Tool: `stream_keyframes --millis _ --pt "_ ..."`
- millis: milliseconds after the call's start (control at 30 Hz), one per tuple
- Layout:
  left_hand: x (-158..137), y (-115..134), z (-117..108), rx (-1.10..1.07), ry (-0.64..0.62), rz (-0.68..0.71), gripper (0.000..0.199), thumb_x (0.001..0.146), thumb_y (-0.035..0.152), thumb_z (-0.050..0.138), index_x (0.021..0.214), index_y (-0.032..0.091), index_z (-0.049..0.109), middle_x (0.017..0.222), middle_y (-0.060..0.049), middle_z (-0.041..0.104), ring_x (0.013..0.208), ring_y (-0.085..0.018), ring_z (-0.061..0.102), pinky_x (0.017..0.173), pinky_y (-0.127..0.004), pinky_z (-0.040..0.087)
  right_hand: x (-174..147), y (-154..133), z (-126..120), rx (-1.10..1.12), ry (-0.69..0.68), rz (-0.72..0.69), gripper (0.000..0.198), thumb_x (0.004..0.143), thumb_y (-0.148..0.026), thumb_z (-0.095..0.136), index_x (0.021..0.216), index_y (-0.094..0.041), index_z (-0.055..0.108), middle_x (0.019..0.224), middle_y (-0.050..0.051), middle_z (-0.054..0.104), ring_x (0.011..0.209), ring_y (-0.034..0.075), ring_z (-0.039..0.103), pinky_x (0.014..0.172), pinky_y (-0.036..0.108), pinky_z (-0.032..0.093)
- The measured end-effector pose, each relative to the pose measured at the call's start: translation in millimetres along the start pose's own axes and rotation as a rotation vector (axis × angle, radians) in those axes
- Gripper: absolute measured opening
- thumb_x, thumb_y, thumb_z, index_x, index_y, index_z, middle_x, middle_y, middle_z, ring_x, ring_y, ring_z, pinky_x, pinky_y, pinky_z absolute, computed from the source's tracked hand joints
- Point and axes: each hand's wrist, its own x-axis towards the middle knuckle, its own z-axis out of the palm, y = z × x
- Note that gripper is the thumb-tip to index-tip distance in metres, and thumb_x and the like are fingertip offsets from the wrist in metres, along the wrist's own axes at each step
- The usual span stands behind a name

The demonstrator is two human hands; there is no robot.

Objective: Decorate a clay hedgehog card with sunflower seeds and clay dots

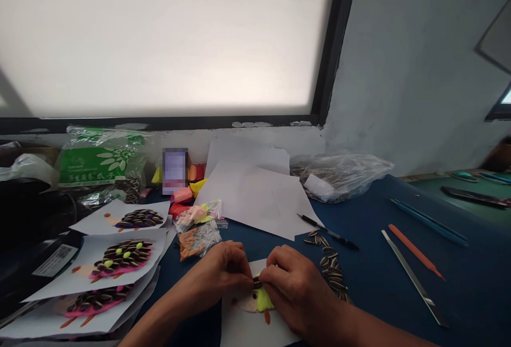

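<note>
Seed (256,284) is seen between left hand (227,271) and right hand (301,289), near the paper's (239,331) far edge; whether either is clamped cannot be told.

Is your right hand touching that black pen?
Apart. The head view shows blue tabletop between the right hand and the black pen, which lies farther off with one end over the white paper.

My table (379,288) is blue. By its far edge I have big white papers (251,192) and a clear bag (359,168). Blue tweezers (431,223) lie near the right edge, then an orange stick (415,251). Striped seeds (332,267) and my picture paper (235,331) are closer to me.
</note>
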Motion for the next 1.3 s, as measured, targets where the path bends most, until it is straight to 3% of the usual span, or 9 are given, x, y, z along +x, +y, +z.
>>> stream_keyframes --millis 300,433,567,633,733,800,1033,1300 --pt "-1.2 3.0 -5.3 -0.036 -0.029 -0.018 0.008 0.065 0.023 0.068 0.062 0.015 0.067 0.072 0.003 0.052 0.062 -0.010 0.048 0.056 -0.020 0.037 1.3 0.3 -3.0 0.055 0.003 0.019 0.017 0.090 -0.012 0.047 0.081 -0.015 0.061 0.082 0.006 0.055 0.075 0.016 0.049 0.067 0.027 0.041" --pt "-0.3 1.1 -6.7 -0.012 -0.031 -0.021 0.010 0.071 0.025 0.063 0.077 0.016 0.065 0.065 0.005 0.051 0.061 -0.011 0.046 0.054 -0.021 0.034 4.3 0.0 -7.2 0.135 0.032 0.095 0.015 0.090 -0.012 0.049 0.086 -0.016 0.062 0.085 0.005 0.056 0.077 0.015 0.053 0.069 0.026 0.042" --pt "-0.1 -2.0 -4.2 0.028 -0.012 0.020 0.014 0.076 0.022 0.055 0.086 0.017 0.062 0.077 0.002 0.058 0.070 -0.013 0.050 0.062 -0.023 0.038 16.7 9.4 -25.9 0.047 0.020 0.187 0.017 0.091 -0.012 0.047 0.093 -0.016 0.064 0.090 0.006 0.061 0.084 0.017 0.058 0.074 0.027 0.044" --pt "-0.4 -2.6 -1.8 0.041 -0.013 -0.005 0.016 0.075 0.021 0.054 0.088 0.017 0.062 0.075 0.002 0.056 0.069 -0.014 0.049 0.059 -0.023 0.038 24.5 18.5 -42.1 -0.102 -0.083 0.285 0.017 0.089 -0.010 0.050 0.093 -0.016 0.066 0.091 0.007 0.064 0.086 0.019 0.059 0.075 0.028 0.043" --pt "-0.6 -2.8 0.9 0.096 0.010 -0.030 0.019 0.073 0.020 0.053 0.089 0.018 0.063 0.070 0.004 0.050 0.064 -0.013 0.046 0.055 -0.022 0.035 31.8 33.3 -67.5 -0.312 -0.357 0.510 0.018 0.086 -0.010 0.053 0.083 -0.016 0.069 0.089 0.007 0.068 0.080 0.019 0.062 0.066 0.027 0.041" --pt "-0.3 -3.0 1.5 0.137 0.026 -0.012 0.020 0.075 0.022 0.052 0.090 0.018 0.064 0.072 0.003 0.050 0.065 -0.013 0.045 0.056 -0.023 0.035 32.4 41.5 -79.8 -0.334 -0.410 0.555 0.013 0.081 -0.010 0.059 0.079 -0.016 0.071 0.085 0.007 0.071 0.077 0.020 0.064 0.061 0.026 0.039" --pt "0.7 -4.7 1.1 0.154 0.025 0.021 0.023 0.076 0.029 0.051 0.089 0.018 0.067 0.080 0.000 0.051 0.069 -0.015 0.046 0.060 -0.025 0.037 26.4 51.9 -84.8 -0.364 -0.506 0.551 0.010 0.077 -0.012 0.064 0.082 -0.016 0.073 0.084 0.007 0.073 0.077 0.021 0.066 0.056 0.024 0.037" --pt "-1.2 -6.9 1.9 0.144 0.031 0.048 0.021 0.080 0.028 0.050 0.089 0.020 0.067 0.083 0.000 0.052 0.071 -0.014 0.048 0.061 -0.024 0.038 26.5 46.0 -75.2 -0.464 -0.548 0.477 0.016 0.087 -0.012 0.053 0.091 -0.014 0.068 0.096 0.011 0.068 0.084 0.023 0.064 0.061 0.027 0.035"
